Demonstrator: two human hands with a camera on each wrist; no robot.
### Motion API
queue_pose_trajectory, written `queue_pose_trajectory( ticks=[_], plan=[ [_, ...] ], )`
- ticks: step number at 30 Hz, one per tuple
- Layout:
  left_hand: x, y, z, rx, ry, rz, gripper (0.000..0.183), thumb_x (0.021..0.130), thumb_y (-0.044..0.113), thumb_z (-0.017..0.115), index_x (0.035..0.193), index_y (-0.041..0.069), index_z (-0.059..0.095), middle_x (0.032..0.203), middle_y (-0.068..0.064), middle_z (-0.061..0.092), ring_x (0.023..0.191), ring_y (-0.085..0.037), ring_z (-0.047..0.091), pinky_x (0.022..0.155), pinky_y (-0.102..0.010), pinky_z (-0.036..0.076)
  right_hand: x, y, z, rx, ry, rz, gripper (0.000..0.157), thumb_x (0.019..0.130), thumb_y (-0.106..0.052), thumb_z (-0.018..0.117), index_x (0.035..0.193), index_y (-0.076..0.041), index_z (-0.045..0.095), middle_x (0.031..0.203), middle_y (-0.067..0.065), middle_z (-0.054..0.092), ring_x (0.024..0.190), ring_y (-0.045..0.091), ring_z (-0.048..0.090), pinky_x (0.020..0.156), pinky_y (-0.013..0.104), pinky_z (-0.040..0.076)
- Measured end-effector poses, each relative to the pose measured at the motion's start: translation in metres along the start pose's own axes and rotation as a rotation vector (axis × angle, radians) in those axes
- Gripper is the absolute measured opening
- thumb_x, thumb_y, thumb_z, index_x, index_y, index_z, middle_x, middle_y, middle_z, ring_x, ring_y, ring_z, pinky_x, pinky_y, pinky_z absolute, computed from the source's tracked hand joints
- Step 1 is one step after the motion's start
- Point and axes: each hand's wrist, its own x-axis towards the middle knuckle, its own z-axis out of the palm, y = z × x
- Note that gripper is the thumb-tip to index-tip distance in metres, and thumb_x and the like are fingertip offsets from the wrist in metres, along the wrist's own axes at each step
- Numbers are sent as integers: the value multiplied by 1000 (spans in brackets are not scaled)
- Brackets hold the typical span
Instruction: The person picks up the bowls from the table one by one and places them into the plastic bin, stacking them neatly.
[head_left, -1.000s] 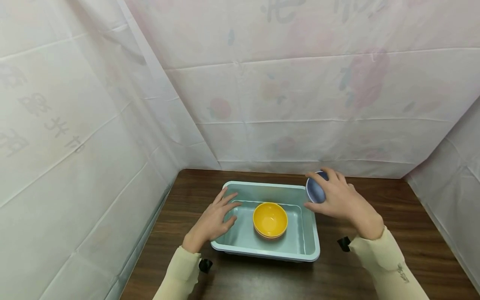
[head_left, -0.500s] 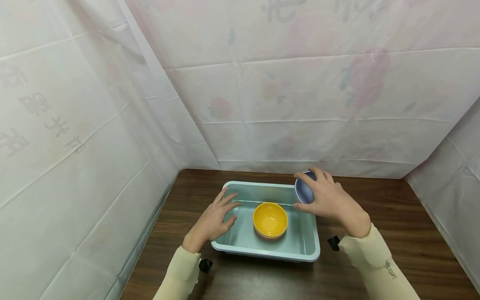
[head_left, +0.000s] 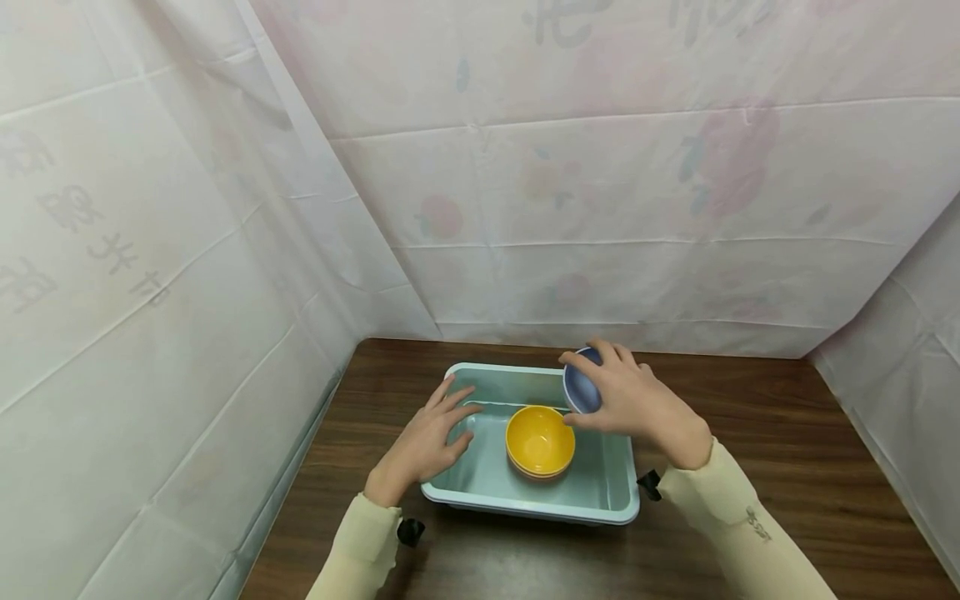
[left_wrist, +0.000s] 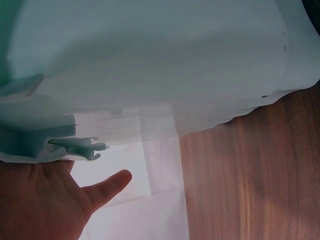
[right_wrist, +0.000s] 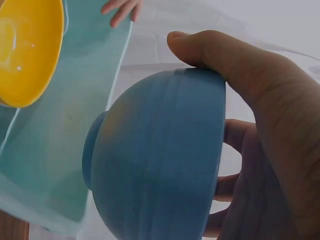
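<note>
My right hand (head_left: pixel 633 400) grips a blue bowl (head_left: pixel 579 389) by its rim, holding it tilted above the right back part of a pale green plastic tub (head_left: pixel 525 507). In the right wrist view the thumb (right_wrist: pixel 212 47) lies over the bowl's edge and the foot ring faces the tub. A yellow bowl (head_left: pixel 540 440) sits inside the tub, seemingly stacked on another bowl whose edge shows below it. My left hand (head_left: pixel 420 446) is at the tub's left rim with fingers spread; in the left wrist view its fingertips are hidden behind the tub.
The tub stands on a dark wood-grain table (head_left: pixel 720 533). White printed sheeting (head_left: pixel 615 208) hangs along the back, and more hangs at the left and right sides. A black wrist device (head_left: pixel 411 531) shows by the left sleeve.
My right hand has carried the blue bowl leftward, from beyond the tub's right back corner to over the tub, near the yellow bowl. The left hand and the yellow bowl have stayed put.
</note>
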Motion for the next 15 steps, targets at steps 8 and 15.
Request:
queue_pose_trajectory(
  ticks=[8,15],
  plan=[
    [0,1,-1,-10,11,11,41,102,29,64,141,17,65,161,-6,45,160,-33,14,122,-59,31,8,-11,8,-24,8,-97,84,79,-59,81,150,-27,51,157,21,37,135,48,43,93,68,50],
    [-1,1,-1,-3,14,13,40,101,28,64,140,18,65,160,-6,47,160,-33,15,122,-58,31,18,-19,21,-41,-23,-174,82,79,-60,80,149,-28,53,158,21,38,136,47,43,92,69,50]
  ],
)
